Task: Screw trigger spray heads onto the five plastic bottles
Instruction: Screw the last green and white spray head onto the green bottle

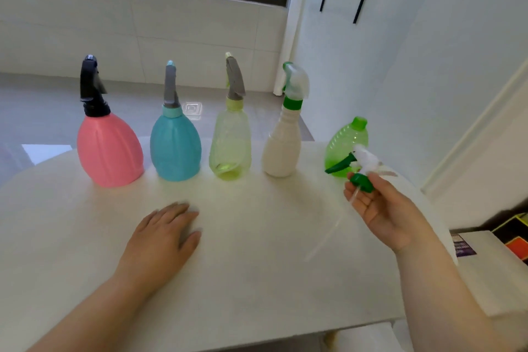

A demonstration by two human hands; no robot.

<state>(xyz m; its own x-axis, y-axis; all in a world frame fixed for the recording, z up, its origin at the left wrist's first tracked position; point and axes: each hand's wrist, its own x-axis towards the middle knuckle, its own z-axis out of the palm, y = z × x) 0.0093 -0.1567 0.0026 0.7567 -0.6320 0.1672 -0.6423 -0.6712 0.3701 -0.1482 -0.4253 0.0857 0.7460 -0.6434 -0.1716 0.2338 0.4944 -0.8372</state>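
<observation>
A row of bottles stands along the far side of the white table. The pink bottle, the teal bottle, the pale yellow-green bottle and the white bottle each carry a trigger spray head. At the right end, the clear green bottle has only a bare green neck. My right hand holds a white and green trigger spray head by its green collar, just in front of that bottle, its dip tube trailing down. My left hand rests flat on the table.
The table's rounded edge runs close to the right of my right hand. A white box with a purple label sits low at the right. A white wall stands to the right and tiled floor lies beyond the table.
</observation>
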